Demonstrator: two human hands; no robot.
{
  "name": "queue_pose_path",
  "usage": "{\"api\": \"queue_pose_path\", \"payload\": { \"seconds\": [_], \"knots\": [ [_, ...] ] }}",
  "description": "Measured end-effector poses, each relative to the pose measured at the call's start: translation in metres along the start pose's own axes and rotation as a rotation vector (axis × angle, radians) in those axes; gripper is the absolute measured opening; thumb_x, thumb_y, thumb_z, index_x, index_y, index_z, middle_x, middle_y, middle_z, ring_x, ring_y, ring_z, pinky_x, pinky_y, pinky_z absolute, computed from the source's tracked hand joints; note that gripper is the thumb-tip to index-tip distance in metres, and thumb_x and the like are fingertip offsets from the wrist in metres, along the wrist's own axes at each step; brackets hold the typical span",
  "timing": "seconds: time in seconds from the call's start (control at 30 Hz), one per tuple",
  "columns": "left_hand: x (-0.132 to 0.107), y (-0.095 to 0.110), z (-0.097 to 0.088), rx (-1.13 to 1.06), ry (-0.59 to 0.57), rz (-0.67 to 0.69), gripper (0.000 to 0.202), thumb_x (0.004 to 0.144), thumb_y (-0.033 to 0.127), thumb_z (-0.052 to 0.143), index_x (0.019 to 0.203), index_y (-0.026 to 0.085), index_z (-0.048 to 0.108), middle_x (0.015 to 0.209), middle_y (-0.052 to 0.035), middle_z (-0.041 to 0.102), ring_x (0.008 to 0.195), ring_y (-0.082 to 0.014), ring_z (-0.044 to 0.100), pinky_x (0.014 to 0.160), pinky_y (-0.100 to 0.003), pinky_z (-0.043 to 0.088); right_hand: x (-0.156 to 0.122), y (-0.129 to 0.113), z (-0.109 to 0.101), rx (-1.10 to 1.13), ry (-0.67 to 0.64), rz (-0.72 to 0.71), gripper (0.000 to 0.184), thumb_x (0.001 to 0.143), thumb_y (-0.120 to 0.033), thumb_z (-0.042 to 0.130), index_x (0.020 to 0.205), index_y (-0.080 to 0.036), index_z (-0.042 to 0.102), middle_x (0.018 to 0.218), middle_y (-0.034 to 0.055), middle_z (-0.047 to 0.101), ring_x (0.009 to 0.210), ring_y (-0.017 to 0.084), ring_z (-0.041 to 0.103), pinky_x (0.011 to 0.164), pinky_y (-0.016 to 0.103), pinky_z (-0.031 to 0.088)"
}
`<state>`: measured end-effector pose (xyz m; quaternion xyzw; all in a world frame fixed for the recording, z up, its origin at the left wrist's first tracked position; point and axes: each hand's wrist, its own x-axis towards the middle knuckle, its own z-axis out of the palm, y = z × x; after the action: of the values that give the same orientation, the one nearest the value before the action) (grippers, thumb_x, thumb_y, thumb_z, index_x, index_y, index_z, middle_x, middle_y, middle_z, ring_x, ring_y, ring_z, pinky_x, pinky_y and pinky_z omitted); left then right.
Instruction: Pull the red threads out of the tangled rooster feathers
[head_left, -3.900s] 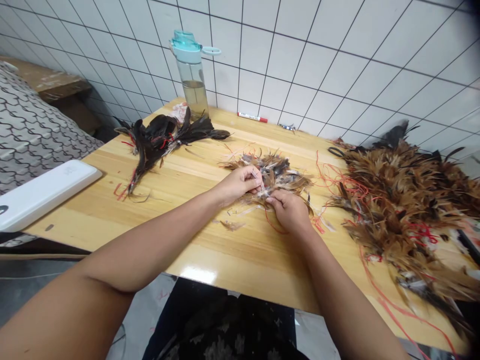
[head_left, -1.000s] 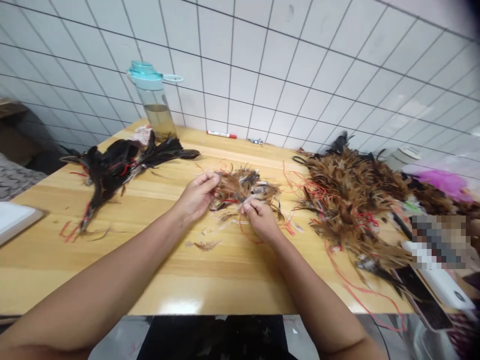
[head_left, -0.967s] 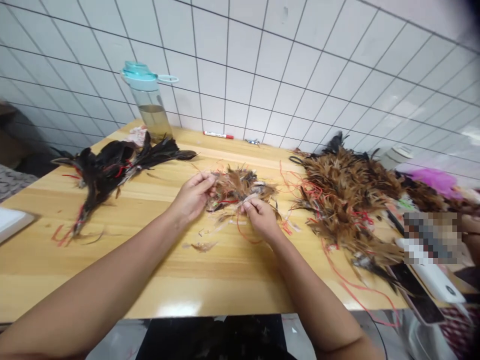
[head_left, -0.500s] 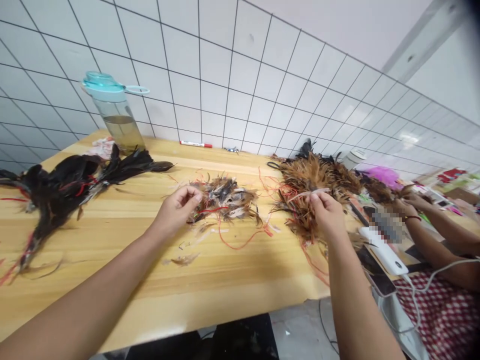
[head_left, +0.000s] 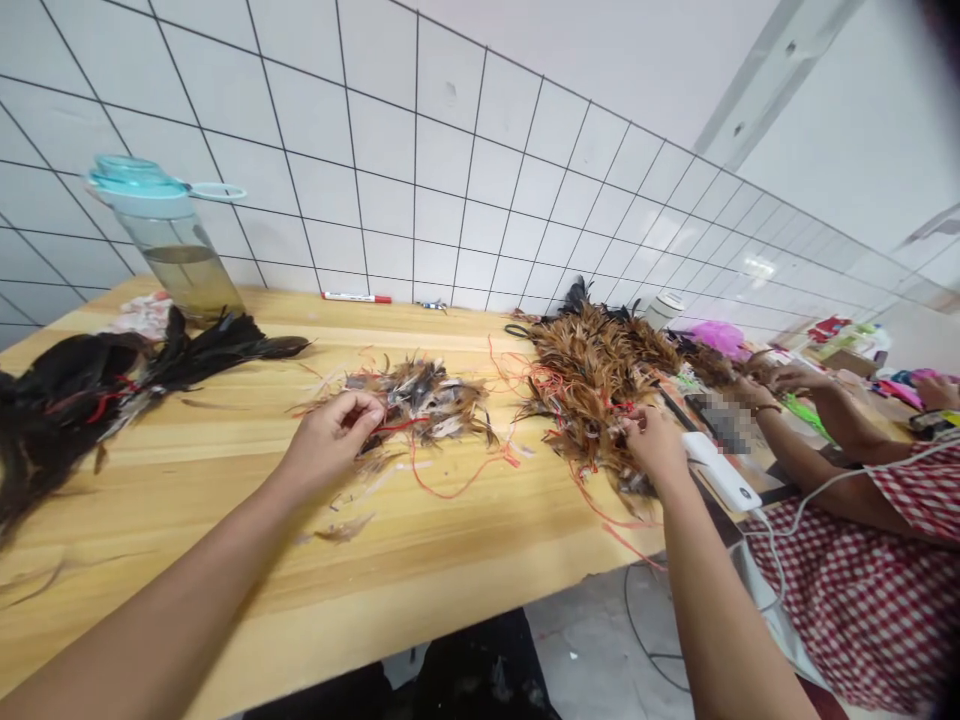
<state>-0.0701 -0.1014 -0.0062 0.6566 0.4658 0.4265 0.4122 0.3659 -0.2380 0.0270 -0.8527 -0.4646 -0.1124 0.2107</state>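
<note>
My left hand [head_left: 337, 432] is closed in a pinch at the left edge of a loose heap of mixed brown, grey and black feathers [head_left: 435, 395]. A red string [head_left: 405, 425] runs across the heap from beside its fingertips. What sits in that pinch is too small to make out. My right hand [head_left: 658, 445] has thumb and fingers pressed together at the right side of a thick bundle of brown feathers [head_left: 592, 355]. Whatever it pinches is hidden among the feathers. Red strings [head_left: 615, 515] trail from this bundle over the wooden table [head_left: 480, 560].
Black feathers [head_left: 67, 380] tied with red lie at left, before a water bottle [head_left: 187, 260]. A red-and-white marker [head_left: 356, 297] rests by the tiled wall. At right are a white device with a cable [head_left: 720, 470] and a co-worker's arms [head_left: 817, 450].
The view has turned slightly right. The pale thin strip in my right fingers no longer shows, and that hand is now lower against the brown bundle. My left hand stays by the small heap.
</note>
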Motion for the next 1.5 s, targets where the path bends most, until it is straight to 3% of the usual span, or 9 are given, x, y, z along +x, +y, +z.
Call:
{"api": "queue_pose_path", "payload": {
  "seconds": [0.13,0.27,0.4,0.53,0.77,0.83,0.93,1.23,1.5],
  "knots": [
    [0.002,-0.004,-0.003,0.141,-0.015,0.069,0.025,0.08,0.043,0.057,0.084,0.019,0.062,0.082,-0.0032,0.066,0.074,-0.0174,0.056,0.068,-0.027,0.043,-0.021,-0.019,-0.008,-0.084,0.109,-0.049,0.016,0.086,-0.027,0.056,0.094,-0.016,0.064,0.088,0.0104,0.056,0.078,0.02,0.05,0.065,0.032,0.034],
    [0.003,-0.006,-0.006,0.214,0.045,0.187,0.019,0.083,0.036,0.053,0.088,0.019,0.062,0.087,-0.0041,0.066,0.079,-0.0174,0.058,0.074,-0.028,0.044,-0.045,-0.073,-0.002,-0.086,0.106,-0.268,0.017,0.089,-0.026,0.051,0.095,-0.017,0.065,0.096,0.0096,0.057,0.086,0.022,0.052,0.069,0.031,0.038],
    [0.005,-0.01,-0.01,0.331,0.134,0.325,0.016,0.084,0.028,0.051,0.092,0.019,0.062,0.092,-0.0057,0.064,0.083,-0.0175,0.059,0.08,-0.03,0.046,-0.053,-0.144,0.026,0.032,0.016,-0.537,0.018,0.091,-0.023,0.048,0.096,-0.018,0.065,0.099,0.0111,0.059,0.091,0.022,0.053,0.074,0.031,0.041],
    [0.01,-0.018,-0.011,0.46,0.15,0.455,0.015,0.085,0.023,0.049,0.093,0.018,0.061,0.092,-0.0073,0.065,0.092,-0.0207,0.058,0.086,-0.034,0.046,-0.044,-0.189,0.065,0.109,-0.008,-0.61,0.023,0.093,-0.022,0.043,0.099,-0.017,0.065,0.099,0.0112,0.06,0.089,0.021,0.053,0.074,0.031,0.042],
    [0.013,-0.031,-0.009,0.517,0.167,0.362,0.014,0.087,0.02,0.048,0.094,0.018,0.06,0.095,-0.0076,0.066,0.094,-0.0212,0.058,0.087,-0.036,0.045,-0.031,-0.173,0.107,0.274,0.113,-0.407,0.022,0.092,-0.023,0.041,0.098,-0.017,0.062,0.09,0.0083,0.057,0.084,0.02,0.054,0.074,0.032,0.042],
    [0.011,-0.032,-0.008,0.526,0.155,0.31,0.013,0.088,0.022,0.049,0.094,0.019,0.06,0.095,-0.0068,0.066,0.094,-0.0208,0.058,0.086,-0.036,0.046,-0.034,-0.168,0.108,0.316,0.124,-0.312,0.02,0.092,-0.026,0.044,0.098,-0.017,0.061,0.084,0.0064,0.055,0.08,0.02,0.053,0.071,0.033,0.042],
    [0.008,-0.032,-0.007,0.558,0.124,0.275,0.012,0.088,0.022,0.051,0.096,0.022,0.059,0.094,-0.0056,0.066,0.093,-0.021,0.059,0.084,-0.037,0.046,-0.038,-0.167,0.108,0.364,-0.046,-0.374,0.018,0.091,-0.027,0.047,0.101,-0.018,0.059,0.077,0.003,0.051,0.072,0.018,0.05,0.066,0.031,0.041],
    [0.017,-0.006,-0.009,0.699,0.17,0.274,0.023,0.082,0.019,0.057,0.1,0.034,0.057,0.083,-0.0014,0.067,0.079,-0.0227,0.06,0.075,-0.044,0.043,-0.021,-0.165,0.107,0.199,-0.063,-0.33,0.013,0.091,-0.027,0.05,0.098,-0.019,0.059,0.076,0.0038,0.054,0.072,0.019,0.049,0.07,0.035,0.037],
    [0.003,-0.019,-0.002,0.677,0.212,0.426,0.024,0.079,0.014,0.06,0.099,0.026,0.062,0.092,-0.0028,0.069,0.09,-0.0227,0.061,0.083,-0.04,0.042,-0.041,-0.165,0.105,0.079,-0.009,-0.34,0.018,0.09,-0.028,0.049,0.094,-0.02,0.064,0.081,0.0076,0.056,0.082,0.025,0.045,0.074,0.038,0.029]
  ]
}}
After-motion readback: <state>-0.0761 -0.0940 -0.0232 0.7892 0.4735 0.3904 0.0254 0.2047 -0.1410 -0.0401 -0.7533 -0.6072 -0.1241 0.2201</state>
